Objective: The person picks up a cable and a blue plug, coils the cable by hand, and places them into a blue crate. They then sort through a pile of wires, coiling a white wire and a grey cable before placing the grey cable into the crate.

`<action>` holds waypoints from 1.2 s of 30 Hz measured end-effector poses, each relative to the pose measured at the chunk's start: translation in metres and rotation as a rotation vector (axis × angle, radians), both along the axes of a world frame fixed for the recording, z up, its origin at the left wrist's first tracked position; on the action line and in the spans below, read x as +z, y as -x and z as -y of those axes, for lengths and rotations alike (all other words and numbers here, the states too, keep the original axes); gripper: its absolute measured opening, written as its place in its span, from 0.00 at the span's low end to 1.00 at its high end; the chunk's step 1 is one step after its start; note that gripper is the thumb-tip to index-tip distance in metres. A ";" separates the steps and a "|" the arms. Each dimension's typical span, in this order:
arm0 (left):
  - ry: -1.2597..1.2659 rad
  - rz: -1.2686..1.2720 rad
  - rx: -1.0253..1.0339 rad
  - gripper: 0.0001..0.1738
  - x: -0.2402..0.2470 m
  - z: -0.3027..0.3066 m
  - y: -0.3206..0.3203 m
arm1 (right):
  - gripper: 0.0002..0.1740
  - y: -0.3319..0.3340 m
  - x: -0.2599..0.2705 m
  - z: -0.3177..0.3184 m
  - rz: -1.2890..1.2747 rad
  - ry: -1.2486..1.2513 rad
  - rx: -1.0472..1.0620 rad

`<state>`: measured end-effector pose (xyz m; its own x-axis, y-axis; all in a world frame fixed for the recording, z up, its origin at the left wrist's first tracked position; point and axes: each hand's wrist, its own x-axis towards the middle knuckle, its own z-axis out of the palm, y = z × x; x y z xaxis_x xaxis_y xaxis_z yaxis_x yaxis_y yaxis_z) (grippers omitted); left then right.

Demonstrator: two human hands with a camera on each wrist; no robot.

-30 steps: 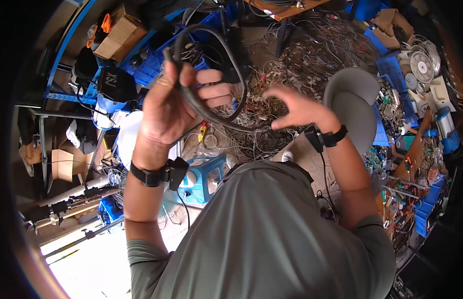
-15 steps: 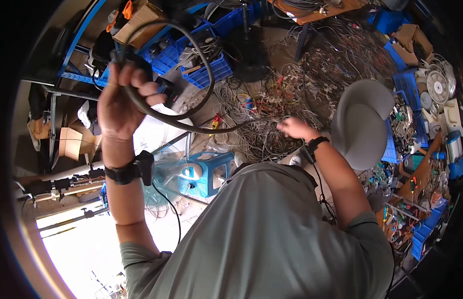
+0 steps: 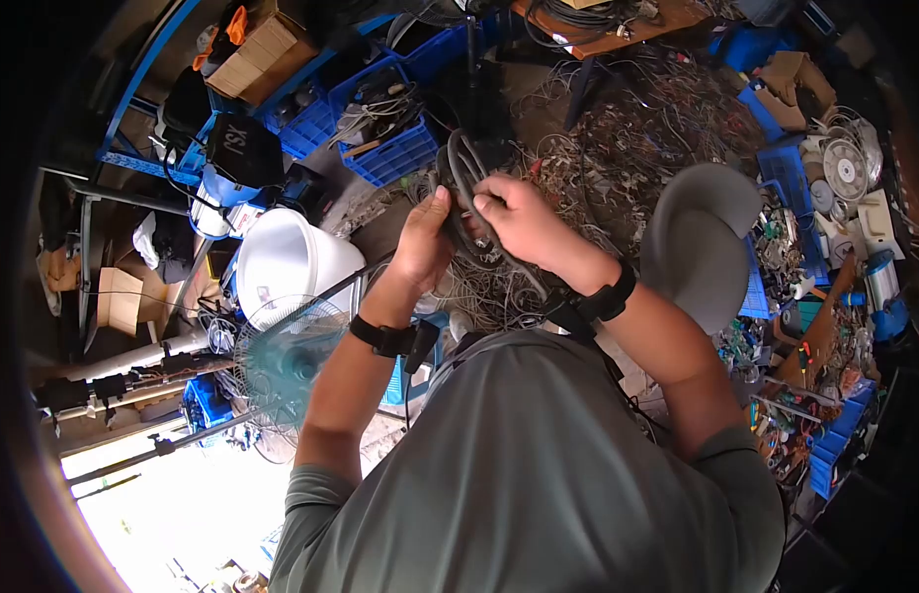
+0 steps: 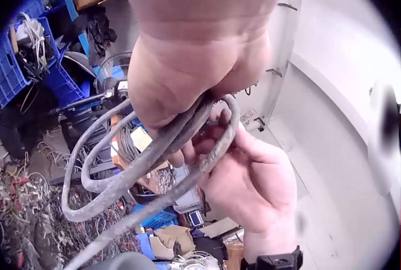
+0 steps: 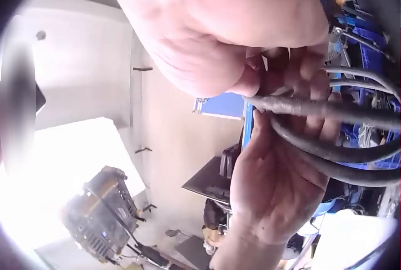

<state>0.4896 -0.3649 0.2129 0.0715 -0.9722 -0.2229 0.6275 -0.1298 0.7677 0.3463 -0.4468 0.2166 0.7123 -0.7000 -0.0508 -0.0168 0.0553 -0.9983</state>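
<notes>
A thick dark grey cable (image 3: 461, 178), wound in a few loose loops, is held up between my two hands in front of the body. My left hand (image 3: 423, 245) holds the loops, its thumb upright beside them and its fingers passing behind the strands in the right wrist view. My right hand (image 3: 527, 225) pinches a strand close to the left hand, with thumb and fingers around the cable (image 5: 294, 105). From the left wrist, the loops (image 4: 103, 185) hang out to one side below the left hand (image 4: 188, 72), and one strand runs down toward the lower left.
A large heap of tangled wires (image 3: 637, 128) covers the floor ahead. A grey chair (image 3: 699, 247) stands at right, a white bucket (image 3: 331, 262) and a fan (image 3: 287, 366) at left. Blue crates (image 3: 385, 153) sit at the back, beside a wooden table (image 3: 667, 22).
The left hand has come from the upper left back toward the middle. The right hand has risen to meet it, and the wide single loop is now several narrower loops held together.
</notes>
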 end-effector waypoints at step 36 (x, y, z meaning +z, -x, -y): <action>0.348 -0.249 0.021 0.13 0.176 -0.060 -0.064 | 0.25 0.054 -0.186 0.016 -0.630 0.442 0.551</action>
